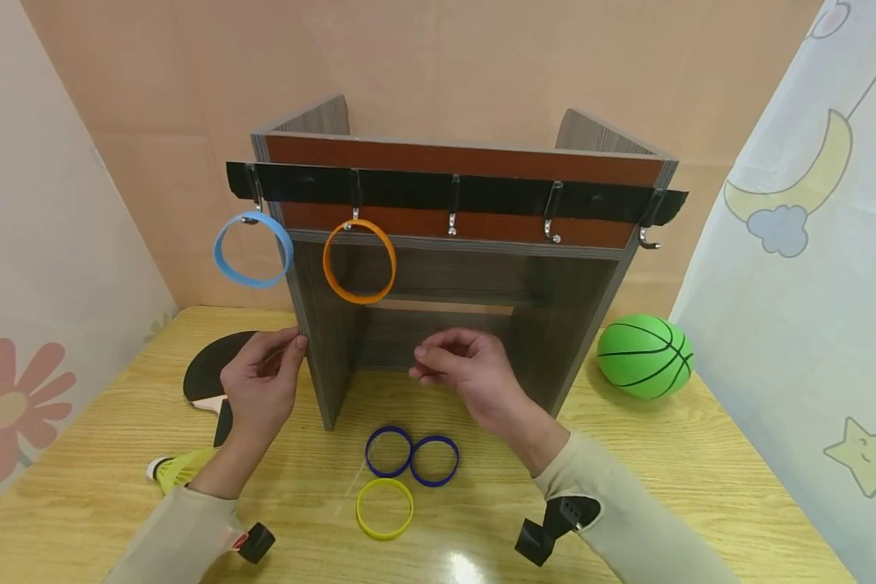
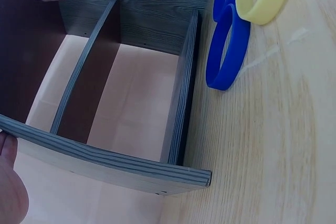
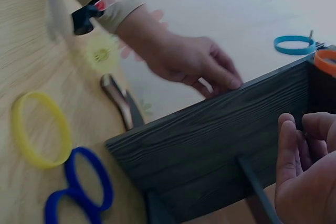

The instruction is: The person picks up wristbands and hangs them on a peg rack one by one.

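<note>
A grey wood-grain rack (image 1: 319,349) stands on the table, with a black strip (image 1: 409,185) bearing several metal hooks across its front. A light blue ring (image 1: 254,250) hangs from the leftmost hook, an orange ring (image 1: 360,261) from the second. My left hand (image 1: 263,377) touches the rack's left side panel from outside, thumb at its front edge. Before the rack's opening hovers my right hand (image 1: 470,373), fingers loosely curved, with nothing visible in it. Two dark blue rings (image 1: 389,427) (image 1: 435,438) and a yellow ring (image 1: 384,535) lie on the table before the rack.
A black table tennis paddle (image 1: 215,365) and a yellow shuttlecock (image 1: 182,468) lie left of the rack, partly behind my left arm. To the right sits a green ball (image 1: 646,357) with black lines. Patterned panels (image 1: 810,324) stand at both sides.
</note>
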{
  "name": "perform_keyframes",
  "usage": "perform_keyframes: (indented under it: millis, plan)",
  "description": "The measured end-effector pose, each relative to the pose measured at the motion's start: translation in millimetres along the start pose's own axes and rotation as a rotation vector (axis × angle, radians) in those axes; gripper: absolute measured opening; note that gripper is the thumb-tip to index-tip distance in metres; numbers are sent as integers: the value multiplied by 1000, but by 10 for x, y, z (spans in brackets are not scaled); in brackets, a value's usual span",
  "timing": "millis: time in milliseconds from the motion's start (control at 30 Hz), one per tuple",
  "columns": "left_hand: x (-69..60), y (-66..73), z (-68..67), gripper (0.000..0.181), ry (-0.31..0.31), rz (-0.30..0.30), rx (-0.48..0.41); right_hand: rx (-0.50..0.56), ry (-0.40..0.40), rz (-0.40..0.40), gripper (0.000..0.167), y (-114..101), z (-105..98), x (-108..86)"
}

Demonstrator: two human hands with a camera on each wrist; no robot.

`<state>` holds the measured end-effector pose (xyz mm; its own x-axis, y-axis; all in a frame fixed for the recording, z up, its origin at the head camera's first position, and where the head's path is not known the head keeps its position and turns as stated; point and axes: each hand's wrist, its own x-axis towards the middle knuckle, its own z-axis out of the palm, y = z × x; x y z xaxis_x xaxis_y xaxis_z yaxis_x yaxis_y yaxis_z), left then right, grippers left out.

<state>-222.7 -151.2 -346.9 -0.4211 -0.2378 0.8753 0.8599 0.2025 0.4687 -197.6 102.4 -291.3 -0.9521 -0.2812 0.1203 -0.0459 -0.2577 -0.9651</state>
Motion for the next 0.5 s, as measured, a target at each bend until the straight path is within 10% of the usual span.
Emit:
perform_keyframes:
  millis: [500]
  plan:
    - [55, 186, 38, 7, -3, 3, -11, -248, -4, 173, 17, 581, -374, -135]
